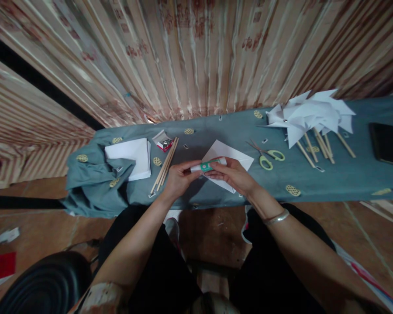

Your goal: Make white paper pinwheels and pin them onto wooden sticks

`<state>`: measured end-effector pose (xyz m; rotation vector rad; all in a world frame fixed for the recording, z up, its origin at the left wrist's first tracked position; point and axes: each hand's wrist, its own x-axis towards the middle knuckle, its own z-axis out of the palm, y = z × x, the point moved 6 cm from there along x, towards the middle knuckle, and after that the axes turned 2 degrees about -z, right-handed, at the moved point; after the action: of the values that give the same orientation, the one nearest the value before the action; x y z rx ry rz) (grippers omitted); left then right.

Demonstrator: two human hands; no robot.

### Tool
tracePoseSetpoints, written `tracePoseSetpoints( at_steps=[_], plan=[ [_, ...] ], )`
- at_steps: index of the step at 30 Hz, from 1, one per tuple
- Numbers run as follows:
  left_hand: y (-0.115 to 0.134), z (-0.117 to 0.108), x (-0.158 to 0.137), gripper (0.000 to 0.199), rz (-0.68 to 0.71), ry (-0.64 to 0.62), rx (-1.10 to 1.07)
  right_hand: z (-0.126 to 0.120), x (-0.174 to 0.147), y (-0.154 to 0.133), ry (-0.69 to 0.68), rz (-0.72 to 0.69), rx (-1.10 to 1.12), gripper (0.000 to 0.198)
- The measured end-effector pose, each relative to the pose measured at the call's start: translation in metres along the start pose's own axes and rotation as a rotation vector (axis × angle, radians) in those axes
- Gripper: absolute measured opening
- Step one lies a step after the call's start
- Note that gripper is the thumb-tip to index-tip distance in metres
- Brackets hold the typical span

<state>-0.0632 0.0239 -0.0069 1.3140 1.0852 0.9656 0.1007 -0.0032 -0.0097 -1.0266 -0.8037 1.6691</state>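
Between my two hands is a white glue stick with a green label, held level above the cloth-covered table. The fingers of my left hand close around its left end. My right hand grips the right end, with the thumb on the label. Under the hands lies a white paper square, partly hidden by them. Scissors with light green handles lie just right of the paper, their blades apart. Left of my hands rest several wooden sticks in a loose bundle.
A small red box of metal pins stands open by the sticks. Farther left is a stack of white paper. Several white paper pinwheels on sticks lie at the right, near a black phone. Behind the table hangs a curtain.
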Motion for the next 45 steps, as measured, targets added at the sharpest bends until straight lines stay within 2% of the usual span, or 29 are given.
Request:
tracePoseSetpoints(
  at_steps=[4,6,8,10,14,16,18,20,22,24,26,28,31,36,39,42,45],
  plan=[
    [-0.004,-0.011,-0.001,0.043,0.015,0.032,0.075,-0.002,-0.005,-0.004,0.004,-0.037,-0.148,0.047],
    [-0.007,-0.029,0.0,0.042,0.033,0.127,0.155,-0.013,-0.008,-0.011,0.053,-0.078,-0.218,0.048],
    [-0.009,-0.048,0.0,0.038,0.049,0.232,0.301,-0.029,-0.012,-0.018,0.111,-0.101,-0.247,0.052],
    [-0.008,-0.058,-0.001,0.032,0.084,0.258,0.558,-0.046,-0.017,-0.024,0.142,-0.101,-0.252,0.055],
    [0.001,-0.056,-0.005,0.023,0.236,0.184,1.003,-0.072,-0.03,-0.03,0.175,-0.123,-0.303,0.054],
    [0.008,-0.05,-0.008,0.025,0.303,0.181,1.11,-0.08,-0.036,-0.031,0.178,-0.162,-0.381,0.049],
    [0.018,-0.04,-0.013,0.036,0.39,0.197,1.159,-0.085,-0.041,-0.032,0.187,-0.23,-0.525,0.04],
    [0.025,-0.02,-0.018,0.044,0.506,0.145,1.162,-0.087,-0.047,-0.034,0.22,-0.335,-0.761,0.028],
    [0.024,0.009,-0.023,0.032,0.626,-0.027,1.139,-0.083,-0.052,-0.036,0.23,-0.462,-1.033,0.022],
    [0.018,0.037,-0.026,0.029,0.693,-0.199,1.114,-0.076,-0.056,-0.033,0.182,-0.566,-1.235,0.027],
    [0.012,0.057,-0.026,0.028,0.733,-0.314,1.09,-0.07,-0.06,-0.027,0.116,-0.619,-1.332,0.033],
    [0.009,0.067,-0.024,0.025,0.759,-0.373,1.064,-0.067,-0.063,-0.021,0.076,-0.637,-1.369,0.036],
    [0.007,0.071,-0.02,0.018,0.795,-0.397,1.056,-0.065,-0.068,-0.014,0.038,-0.64,-1.398,0.036],
    [0.004,0.066,-0.021,0.02,0.812,-0.353,1.045,-0.065,-0.07,-0.012,0.024,-0.618,-1.42,0.044],
    [0.003,0.064,-0.017,0.022,0.734,-0.299,0.908,-0.063,-0.07,-0.015,0.036,-0.598,-1.412,0.045],
    [0.003,0.062,-0.01,0.021,0.629,-0.236,0.777,-0.06,-0.067,-0.02,0.094,-0.558,-1.338,0.032],
    [0.005,0.063,-0.005,0.019,0.571,-0.207,0.733,-0.058,-0.06,-0.023,0.216,-0.535,-1.209,0.02]
  ],
)
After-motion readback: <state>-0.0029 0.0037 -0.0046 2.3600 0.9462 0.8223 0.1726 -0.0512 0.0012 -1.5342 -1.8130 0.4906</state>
